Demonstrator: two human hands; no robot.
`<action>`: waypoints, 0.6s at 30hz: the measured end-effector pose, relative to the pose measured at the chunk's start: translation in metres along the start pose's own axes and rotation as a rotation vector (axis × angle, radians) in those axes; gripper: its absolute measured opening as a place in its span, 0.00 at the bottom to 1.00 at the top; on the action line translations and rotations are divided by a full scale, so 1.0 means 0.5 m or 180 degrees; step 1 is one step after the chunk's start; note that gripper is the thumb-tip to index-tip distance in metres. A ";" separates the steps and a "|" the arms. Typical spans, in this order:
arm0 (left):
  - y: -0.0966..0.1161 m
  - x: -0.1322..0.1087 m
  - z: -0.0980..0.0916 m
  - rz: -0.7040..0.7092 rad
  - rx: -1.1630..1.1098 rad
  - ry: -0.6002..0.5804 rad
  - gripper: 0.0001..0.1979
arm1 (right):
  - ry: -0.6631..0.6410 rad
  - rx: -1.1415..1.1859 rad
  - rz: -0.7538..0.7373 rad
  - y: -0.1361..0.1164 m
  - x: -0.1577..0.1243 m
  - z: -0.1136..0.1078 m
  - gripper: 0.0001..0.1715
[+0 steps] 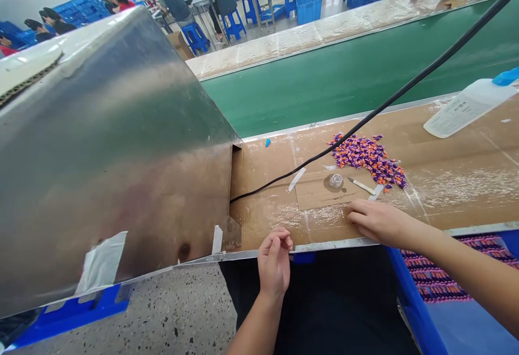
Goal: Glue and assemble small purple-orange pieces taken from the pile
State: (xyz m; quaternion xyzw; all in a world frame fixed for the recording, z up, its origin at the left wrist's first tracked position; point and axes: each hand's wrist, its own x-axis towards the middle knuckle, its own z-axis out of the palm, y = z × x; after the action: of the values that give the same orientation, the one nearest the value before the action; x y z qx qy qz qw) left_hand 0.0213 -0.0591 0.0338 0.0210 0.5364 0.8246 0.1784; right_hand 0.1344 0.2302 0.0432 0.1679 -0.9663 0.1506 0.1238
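My left hand (274, 260) rests at the near edge of the cardboard-covered bench (446, 176), its fingers curled into a loose pinch; what they hold, if anything, is too small to make out. My right hand (375, 220) lies palm down on the bench with its fingers bent under and pressed to the cardboard; nothing shows in them. Just beyond the right hand lie a small brush-like tool (360, 185) and a small clear dish (335, 181). A heap of small purple and orange pieces (367, 158) sits farther back.
A large steel housing (109, 149) fills the left. A black cable (365, 117) runs from it across the bench. A green conveyor belt (344, 74) lies behind, a white spray bottle (466, 106) at right. A blue crate (446, 285) of purple pieces sits below. People work in the background.
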 end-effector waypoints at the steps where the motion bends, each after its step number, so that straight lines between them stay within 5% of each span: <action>1: 0.007 -0.005 -0.010 0.0072 0.0108 -0.0025 0.17 | -0.0033 0.0047 0.0008 -0.001 0.002 0.003 0.15; 6: 0.049 -0.056 -0.102 0.0903 0.1168 0.0077 0.12 | 0.0446 0.0550 0.0525 -0.016 -0.016 0.012 0.20; 12: 0.107 -0.085 -0.205 0.2154 0.2324 0.1416 0.11 | 0.1202 0.0362 0.1826 -0.077 -0.047 0.057 0.16; 16: 0.166 -0.038 -0.223 0.2640 0.1924 0.2372 0.06 | 0.1421 0.0320 0.2310 -0.108 -0.041 0.089 0.14; 18: 0.199 -0.010 -0.231 0.2665 0.1775 0.2562 0.09 | 0.1462 0.0262 0.2302 -0.109 -0.035 0.101 0.14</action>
State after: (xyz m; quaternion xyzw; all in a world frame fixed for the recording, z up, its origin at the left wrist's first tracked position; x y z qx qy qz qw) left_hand -0.0271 -0.1980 0.0743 -0.0368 0.7020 0.5974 -0.3859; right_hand 0.1607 0.1694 0.0051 -0.2147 -0.9035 0.2562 0.2681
